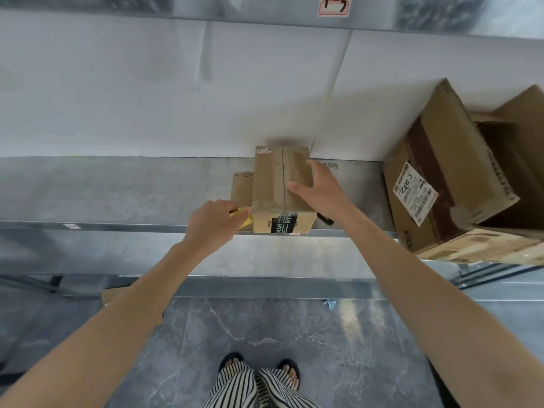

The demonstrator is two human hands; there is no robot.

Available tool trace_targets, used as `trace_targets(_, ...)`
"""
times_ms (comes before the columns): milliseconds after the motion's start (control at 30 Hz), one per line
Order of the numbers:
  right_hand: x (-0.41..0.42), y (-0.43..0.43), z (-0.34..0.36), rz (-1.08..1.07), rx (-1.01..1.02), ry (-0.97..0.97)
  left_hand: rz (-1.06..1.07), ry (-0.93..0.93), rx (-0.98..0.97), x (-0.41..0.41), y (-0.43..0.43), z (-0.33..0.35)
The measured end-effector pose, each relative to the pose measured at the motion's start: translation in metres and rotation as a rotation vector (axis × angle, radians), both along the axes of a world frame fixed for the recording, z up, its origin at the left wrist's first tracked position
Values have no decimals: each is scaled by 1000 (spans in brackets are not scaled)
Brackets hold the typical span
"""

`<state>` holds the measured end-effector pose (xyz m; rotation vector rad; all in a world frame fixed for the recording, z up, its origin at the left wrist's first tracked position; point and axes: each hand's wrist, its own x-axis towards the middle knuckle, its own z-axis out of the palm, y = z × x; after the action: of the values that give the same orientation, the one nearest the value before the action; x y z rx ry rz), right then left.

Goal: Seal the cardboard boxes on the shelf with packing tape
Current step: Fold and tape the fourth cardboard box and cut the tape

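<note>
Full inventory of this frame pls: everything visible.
small cardboard box: 1, brown, shelf middle, front edge
flat cardboard piece: 1, brown, just left of it
large cardboard box: 1, brown, white label, shelf right
yellow object: 1, yellow, in left hand, kind unclear
black object: 1, black, right of small box
blue scrap: 1, blue, floor
shelf: 1, grey metal
feet: 2, black sandals, floor
left hand: 1, grips yellow object
right hand: 1, flat on small box

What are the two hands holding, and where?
The left hand grips a small yellow object by its left end; most is hidden. The right hand lies flat on top of the small brown cardboard box, gripping nothing.
</note>
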<state>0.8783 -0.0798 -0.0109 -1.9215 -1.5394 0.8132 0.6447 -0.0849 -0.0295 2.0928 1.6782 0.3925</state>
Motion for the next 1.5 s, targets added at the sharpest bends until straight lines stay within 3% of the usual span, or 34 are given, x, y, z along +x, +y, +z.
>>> trace_targets(167,2,12,0,68,-2,-60,4,28,-7,-5,8,1)
trace_targets(367,23,11,-12,-123,66,28,4,45,-5,-5,13,-3)
trace_targets(567,36,-14,-46,-96,-125,-154,-49,25,45,-5,13,-6)
trace_targets(800,44,-19,-47,-34,-208,-408,-59,27,64,-2,9,-5)
trace_targets(933,59,-28,-30,-205,-134,-282,-41,25,46,3,6,-3)
trace_targets(1033,43,-28,-2,-302,36,-135,-62,4,33,11,3,-1)
trace_targets(1167,-14,-18,24,-201,219,-62,-130,6,-62,27,5,6)
trace_targets(1367,-61,-11,10,-84,-9,-147,-381,-13,-356,23,27,15)
trace_targets(1500,-62,-9,6,-141,-51,-128,-505,-27,-367,-7,50,17)
